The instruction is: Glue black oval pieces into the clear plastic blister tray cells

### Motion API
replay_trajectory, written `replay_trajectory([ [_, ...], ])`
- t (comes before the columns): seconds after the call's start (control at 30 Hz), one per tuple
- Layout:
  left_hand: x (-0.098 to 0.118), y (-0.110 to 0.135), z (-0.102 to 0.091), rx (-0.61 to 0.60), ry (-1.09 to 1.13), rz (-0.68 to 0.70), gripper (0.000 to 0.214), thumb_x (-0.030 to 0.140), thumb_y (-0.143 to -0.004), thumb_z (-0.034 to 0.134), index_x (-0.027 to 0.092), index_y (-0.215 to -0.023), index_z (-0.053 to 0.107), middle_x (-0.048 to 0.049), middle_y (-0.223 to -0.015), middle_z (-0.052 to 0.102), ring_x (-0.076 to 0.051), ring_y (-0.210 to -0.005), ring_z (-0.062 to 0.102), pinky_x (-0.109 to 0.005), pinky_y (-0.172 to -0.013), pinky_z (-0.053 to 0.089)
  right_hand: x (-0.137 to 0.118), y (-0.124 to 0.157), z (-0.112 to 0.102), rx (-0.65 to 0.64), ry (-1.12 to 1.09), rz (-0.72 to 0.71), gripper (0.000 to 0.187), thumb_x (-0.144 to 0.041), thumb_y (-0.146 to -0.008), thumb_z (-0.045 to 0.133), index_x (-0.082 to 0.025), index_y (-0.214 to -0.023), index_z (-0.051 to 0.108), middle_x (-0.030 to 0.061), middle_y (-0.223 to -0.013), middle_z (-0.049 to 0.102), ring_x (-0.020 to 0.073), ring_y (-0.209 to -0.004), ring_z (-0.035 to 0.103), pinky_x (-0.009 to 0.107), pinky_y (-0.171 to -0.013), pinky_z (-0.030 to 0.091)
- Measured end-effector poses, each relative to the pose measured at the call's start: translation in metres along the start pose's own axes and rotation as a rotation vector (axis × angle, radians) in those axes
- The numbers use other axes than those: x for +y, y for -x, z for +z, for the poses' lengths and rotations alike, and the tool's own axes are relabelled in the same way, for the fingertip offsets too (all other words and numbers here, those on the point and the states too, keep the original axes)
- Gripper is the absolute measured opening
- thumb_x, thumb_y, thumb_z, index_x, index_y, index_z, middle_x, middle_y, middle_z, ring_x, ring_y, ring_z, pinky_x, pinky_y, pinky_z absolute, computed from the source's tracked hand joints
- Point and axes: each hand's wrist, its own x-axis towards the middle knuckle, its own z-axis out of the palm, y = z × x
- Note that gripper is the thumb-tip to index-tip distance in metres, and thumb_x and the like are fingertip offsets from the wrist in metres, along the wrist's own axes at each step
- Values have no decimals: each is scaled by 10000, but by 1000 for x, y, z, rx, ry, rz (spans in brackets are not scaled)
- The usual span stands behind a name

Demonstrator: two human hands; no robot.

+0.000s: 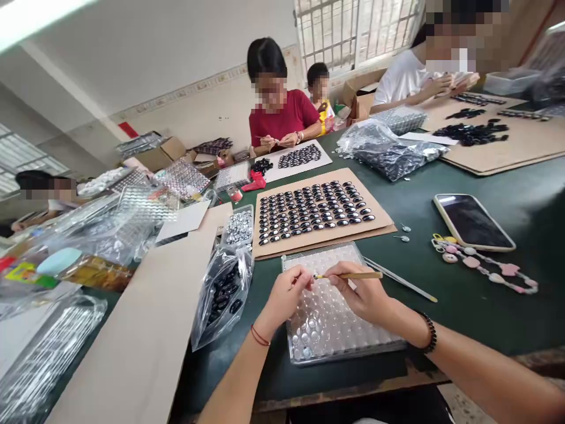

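My left hand (285,294) is curled in a pinch over a clear plastic blister tray (335,347) of small round clear pieces; what its fingertips hold is too small to name. My right hand (364,291) grips a thin wooden stick (351,275) whose tip points left to the left fingertips. Both hands hover over the tray's near half. Just beyond the tray lies a cardboard sheet (379,227) with rows of dark oval pieces (313,211). A metal pair of tweezers (399,280) lies right of the tray.
A bag of dark pieces (223,294) and a small tray of shiny pieces (238,227) lie to the left beside a long cardboard strip (141,341). A phone (472,221) and bead strap (481,265) lie right. Several other people work across the green table (463,300).
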Motion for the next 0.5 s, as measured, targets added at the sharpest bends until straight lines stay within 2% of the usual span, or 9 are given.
replay_trajectory([
  [0.07, -2, 4, -10, 130, -25, -12, 277, 330, -828, 394, 160, -645, 514, 7, -627, 525, -120, -615, 488, -216, -601, 381, -1, -2, -1, 48, -37, 8, 92, -165, -853, 422, -173, -828, 511, 20, -691, 556, 112, -590, 492, 222, -547, 369],
  [0.13, -10, 16, -27, 322, -57, -46, 259, 348, -817, 402, 165, -679, 523, -3, -657, 540, -133, -642, 507, -225, -611, 400, -1, -3, -2, 92, -53, 2, 95, -165, -852, 420, -170, -811, 506, 19, -676, 545, 111, -581, 482, 221, -539, 364],
  [0.2, -25, 34, -49, 496, -136, -141, 284, 401, -808, 394, 170, -740, 544, -23, -690, 570, -159, -667, 536, -251, -625, 422, -1, -4, -3, 128, -64, -7, 96, -163, -849, 418, -168, -804, 503, 20, -673, 543, 110, -578, 475, 221, -537, 362],
  [0.23, -33, 44, -60, 542, -262, -231, 289, 423, -796, 407, 177, -772, 557, -32, -710, 588, -177, -686, 550, -263, -626, 422, -1, -4, -3, 135, -67, -11, 94, -162, -847, 419, -167, -804, 503, 21, -676, 546, 110, -579, 474, 221, -539, 362],
  [0.3, -51, 64, -76, 573, -578, -433, 295, 458, -778, 427, 203, -821, 569, -36, -733, 605, -200, -675, 555, -291, -609, 411, -2, -3, -2, 123, -66, -20, 88, -162, -845, 423, -166, -815, 506, 25, -685, 557, 112, -587, 478, 225, -546, 365],
  [0.33, -59, 71, -80, 572, -682, -474, 297, 459, -785, 414, 208, -835, 564, -43, -772, 606, -206, -688, 559, -296, -604, 410, -3, -3, -2, 109, -63, -26, 87, -164, -845, 425, -165, -824, 509, 26, -689, 562, 113, -590, 482, 227, -549, 368],
  [0.43, -81, 84, -75, 519, -925, -459, 328, 440, -808, 371, 192, -934, 545, -83, -929, 573, -224, -746, 570, -315, -623, 417, -6, -2, -2, 72, -55, -50, 89, -167, -846, 424, -162, -843, 513, 34, -699, 574, 119, -603, 497, 230, -559, 376],
  [0.5, -92, 84, -67, 487, -1013, -419, 346, 416, -825, 333, 169, -966, 530, -103, -947, 555, -234, -767, 569, -328, -644, 420, -8, -2, -3, 68, -48, -72, 90, -163, -844, 421, -160, -838, 512, 36, -700, 574, 118, -598, 496, 228, -556, 376],
])
